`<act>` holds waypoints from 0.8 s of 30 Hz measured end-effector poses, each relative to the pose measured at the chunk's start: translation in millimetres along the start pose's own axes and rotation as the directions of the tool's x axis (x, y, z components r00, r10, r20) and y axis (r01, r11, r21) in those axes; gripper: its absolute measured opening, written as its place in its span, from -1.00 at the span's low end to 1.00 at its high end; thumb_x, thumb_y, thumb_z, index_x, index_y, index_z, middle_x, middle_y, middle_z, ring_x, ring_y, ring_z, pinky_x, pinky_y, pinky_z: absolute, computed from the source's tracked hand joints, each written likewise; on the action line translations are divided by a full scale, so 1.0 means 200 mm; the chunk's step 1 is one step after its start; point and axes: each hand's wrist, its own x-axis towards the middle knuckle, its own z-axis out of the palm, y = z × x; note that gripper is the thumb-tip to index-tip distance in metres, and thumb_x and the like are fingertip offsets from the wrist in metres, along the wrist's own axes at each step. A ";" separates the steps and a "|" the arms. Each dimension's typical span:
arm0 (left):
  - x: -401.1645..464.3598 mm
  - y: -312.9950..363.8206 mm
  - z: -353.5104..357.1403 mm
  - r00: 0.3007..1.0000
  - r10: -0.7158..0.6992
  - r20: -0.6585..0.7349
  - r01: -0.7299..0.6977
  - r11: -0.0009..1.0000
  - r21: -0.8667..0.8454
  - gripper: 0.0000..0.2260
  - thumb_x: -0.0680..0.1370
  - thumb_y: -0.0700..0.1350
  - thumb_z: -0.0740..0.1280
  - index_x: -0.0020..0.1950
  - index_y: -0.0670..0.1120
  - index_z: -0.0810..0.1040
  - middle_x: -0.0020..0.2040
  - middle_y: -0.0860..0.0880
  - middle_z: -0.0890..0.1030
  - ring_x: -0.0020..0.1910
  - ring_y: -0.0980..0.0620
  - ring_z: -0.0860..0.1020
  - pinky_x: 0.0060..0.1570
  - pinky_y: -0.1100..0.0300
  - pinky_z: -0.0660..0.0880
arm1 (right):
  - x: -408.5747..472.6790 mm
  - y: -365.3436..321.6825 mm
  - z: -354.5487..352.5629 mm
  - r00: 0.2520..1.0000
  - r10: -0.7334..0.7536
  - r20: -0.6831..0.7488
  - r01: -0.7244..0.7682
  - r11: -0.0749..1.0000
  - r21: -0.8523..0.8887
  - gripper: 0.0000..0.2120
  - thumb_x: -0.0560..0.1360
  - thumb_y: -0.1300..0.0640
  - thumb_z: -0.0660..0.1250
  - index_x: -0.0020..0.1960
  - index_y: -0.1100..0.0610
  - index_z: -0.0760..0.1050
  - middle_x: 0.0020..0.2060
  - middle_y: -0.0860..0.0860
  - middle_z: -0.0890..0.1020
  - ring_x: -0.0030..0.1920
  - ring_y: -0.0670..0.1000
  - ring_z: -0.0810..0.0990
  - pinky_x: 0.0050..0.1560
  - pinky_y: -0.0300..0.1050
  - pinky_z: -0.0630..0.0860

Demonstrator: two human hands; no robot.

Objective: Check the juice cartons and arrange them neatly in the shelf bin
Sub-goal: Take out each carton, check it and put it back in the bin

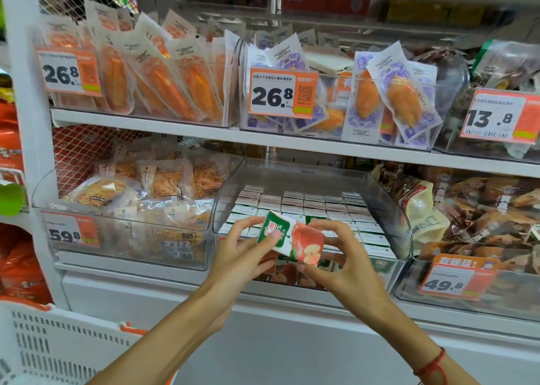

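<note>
A small green and white juice carton (pixel 295 240) with a red apple picture hangs tilted in front of the clear shelf bin (pixel 388 209). My left hand (pixel 245 247) pinches its left end, thumb on the green face. My right hand (pixel 342 256) holds its right end with curled fingers and thumb under the lower corner. Inside the bin, several cartons (pixel 306 206) stand in tidy rows, white tops up. The front row is partly hidden behind my hands.
Clear bins of bagged snacks flank the juice bin, one on the left (pixel 131 209) and one on the right (pixel 473 206). An upper shelf (pixel 204 130) carries more packets with orange price tags. A white perforated basket (pixel 58 349) sits at lower left.
</note>
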 end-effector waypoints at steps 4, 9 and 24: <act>0.00 0.01 0.04 0.987 0.135 -0.087 -0.124 0.984 0.129 -0.70 0.48 -0.06 0.45 0.17 0.13 0.50 0.02 0.07 0.68 -0.03 0.14 0.67 -0.06 0.25 0.60 | 0.01 0.01 0.00 0.996 0.057 0.070 -0.060 0.997 0.040 -0.50 0.35 0.17 0.57 0.15 -0.14 0.42 0.04 -0.38 0.54 0.04 -0.25 0.56 -0.15 -0.39 0.54; -0.01 0.03 0.08 0.938 0.342 0.058 -0.346 0.910 0.230 -0.72 0.46 -0.07 0.45 0.13 0.13 0.52 -0.03 0.31 0.64 -0.01 0.31 0.61 -0.18 0.44 0.52 | 0.01 -0.02 -0.02 0.995 0.026 0.097 -0.029 0.999 0.025 -0.55 0.40 -0.09 0.45 0.25 -0.14 0.44 0.01 -0.21 0.62 0.03 -0.22 0.60 -0.09 -0.44 0.51; 0.14 -0.15 -0.10 0.823 0.407 0.396 -0.424 -0.024 0.905 -0.57 0.46 0.13 0.44 0.31 0.10 0.55 0.24 0.14 0.59 0.25 0.13 0.56 0.46 0.10 0.20 | 0.29 0.06 -0.31 0.979 -0.018 -0.204 -0.047 0.951 -0.306 -0.56 0.42 -0.07 0.42 0.19 0.00 0.33 -0.02 -0.07 0.66 -0.02 -0.05 0.65 0.00 0.13 0.61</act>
